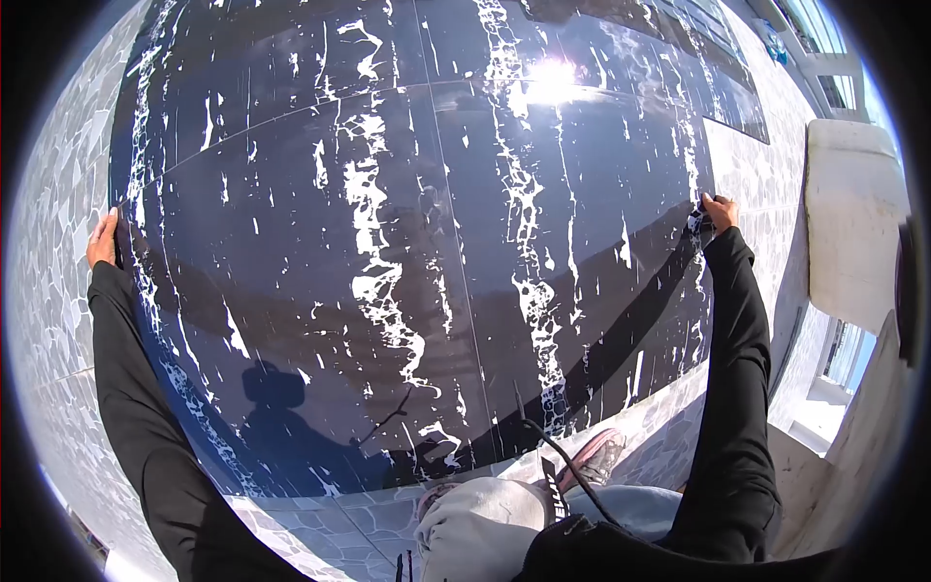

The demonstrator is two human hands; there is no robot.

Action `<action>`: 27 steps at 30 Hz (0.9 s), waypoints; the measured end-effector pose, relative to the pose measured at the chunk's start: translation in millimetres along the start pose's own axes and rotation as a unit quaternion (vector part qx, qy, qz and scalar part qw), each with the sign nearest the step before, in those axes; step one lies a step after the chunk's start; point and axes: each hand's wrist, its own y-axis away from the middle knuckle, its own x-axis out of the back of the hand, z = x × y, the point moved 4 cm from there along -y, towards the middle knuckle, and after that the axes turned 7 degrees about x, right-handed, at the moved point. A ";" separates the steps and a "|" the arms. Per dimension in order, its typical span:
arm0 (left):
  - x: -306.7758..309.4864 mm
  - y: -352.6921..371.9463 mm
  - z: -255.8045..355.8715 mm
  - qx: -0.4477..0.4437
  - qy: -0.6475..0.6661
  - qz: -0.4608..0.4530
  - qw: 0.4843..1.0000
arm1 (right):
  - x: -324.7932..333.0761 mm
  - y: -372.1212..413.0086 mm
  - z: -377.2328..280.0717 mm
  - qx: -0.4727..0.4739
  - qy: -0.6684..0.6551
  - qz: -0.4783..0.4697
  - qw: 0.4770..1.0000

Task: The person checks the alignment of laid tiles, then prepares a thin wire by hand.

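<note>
black sleeves [742, 407] come in closest to you, one down each side of the view, with your pale trouser leg [480, 524] between them at the bottom. beside it, a dark strap [555, 490] with light lettering and a thin black cord [572, 466] that curves up over a shoe [603, 454]. ahead of your feet: a wide dark glossy panel [291, 213], lying flat on pale stone-patterned flooring [63, 281], broken white veining running lengthwise, thin seams crossing it. your left hand [102, 241] is at the panel's left edge, fingers against the rim, tips pointing away from you; thumb hidden, so cannot tell how firmly it is closed. your right hand [720, 213] is closed on the opposite edge, thumb and fingers pinched together there, the rest of the hand over the pale floor. both arms spread wide, hands roughly level with each other. sun glare shows as a bright spot on the far part, right of the middle seam. your shadow [276, 417] falls across the near part, head shape to the left. off to the right, well apart from the panel, a pale upright block [855, 213] with rounded corners.
</note>
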 end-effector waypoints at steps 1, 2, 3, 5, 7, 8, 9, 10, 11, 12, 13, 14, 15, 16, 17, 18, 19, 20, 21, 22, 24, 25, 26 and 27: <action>4.0 -0.9 -0.7 -0.006 -0.008 0.010 1.000 | -0.7 0.2 -1.9 0.002 0.017 -0.005 1.000; 5.8 -9.9 -4.1 -0.013 -0.014 0.016 1.000 | -0.9 0.8 -0.1 0.001 0.013 -0.004 1.000; 8.8 -18.8 -6.8 -0.002 -0.032 -0.013 0.999 | 1.0 -1.3 0.8 0.002 0.040 0.004 0.999; 10.4 -18.4 -5.6 0.014 -0.020 -0.020 1.000 | 1.1 -2.4 0.1 0.008 0.047 0.008 0.999; 10.2 -19.7 -7.5 0.045 -0.005 -0.028 0.999 | 2.7 6.1 -7.6 0.015 0.060 0.009 0.998; 11.8 -19.6 -11.2 0.049 -0.007 -0.030 0.998 | 3.3 8.1 -14.8 0.028 0.072 0.009 0.997; 12.5 -20.7 -12.2 0.046 0.007 -0.043 0.998 | 2.7 14.9 -17.8 0.023 0.075 0.006 0.997; 14.5 -24.5 -15.3 0.041 0.024 -0.055 0.997 | 2.6 15.3 -20.4 0.024 0.071 0.012 0.997; 17.6 -27.8 -18.7 0.040 0.016 -0.055 0.998 | 3.5 13.8 -19.6 0.024 0.066 0.019 0.997; 19.3 -32.5 -19.7 0.038 0.012 -0.060 0.997 | 4.1 16.6 -15.9 0.018 0.066 0.019 0.998; 22.8 -40.2 -24.6 0.021 0.013 -0.069 0.997 | 4.9 16.3 -14.3 0.022 0.071 0.014 0.997; 22.7 -37.7 -24.1 0.005 0.017 -0.076 0.997 | 5.5 12.1 -15.5 0.029 0.077 0.008 0.997; 24.7 -36.1 -24.0 0.004 -0.002 -0.067 0.998 | 5.0 8.6 -15.8 0.029 0.076 0.008 0.997; 25.4 -35.5 -22.3 0.003 -0.006 -0.071 0.997 | 3.7 12.9 -14.2 0.025 0.067 0.011 0.997; 26.5 -33.3 -22.9 0.007 0.005 -0.067 0.998 | 3.8 12.9 -15.0 0.025 0.058 0.016 0.998; 26.3 -31.3 -24.5 0.011 0.016 -0.064 0.998 | 5.1 13.4 -15.4 0.023 0.050 0.020 0.998; 23.8 -34.0 -24.0 0.016 0.022 -0.065 0.997 | 5.3 22.8 -33.3 0.004 0.055 0.006 0.998; 17.8 -28.8 -18.5 0.016 0.021 -0.067 0.997 | 5.8 28.1 -38.3 0.026 0.082 0.030 0.996; 16.1 -21.1 -14.7 0.020 0.030 -0.066 0.997 | 5.5 29.9 -38.1 0.037 0.081 0.036 0.995; 17.1 -8.1 -9.7 0.023 0.038 -0.060 0.997 | 2.7 24.1 -31.2 0.050 0.078 0.039 0.995; 15.6 -12.5 -6.8 0.022 0.034 -0.065 0.997 | 1.3 15.0 -14.0 0.010 0.002 0.033 0.999; 18.7 -23.8 -16.4 0.036 0.057 -0.068 0.995 | 3.3 18.2 -16.4 0.000 0.034 0.025 0.999; 19.3 -24.6 -19.5 0.049 0.085 -0.065 0.993 | 5.7 15.1 -22.4 -0.001 0.065 0.019 0.998; 22.4 -25.3 -20.5 0.022 0.072 -0.056 0.996 | 3.7 16.9 -27.5 -0.019 0.037 0.018 0.999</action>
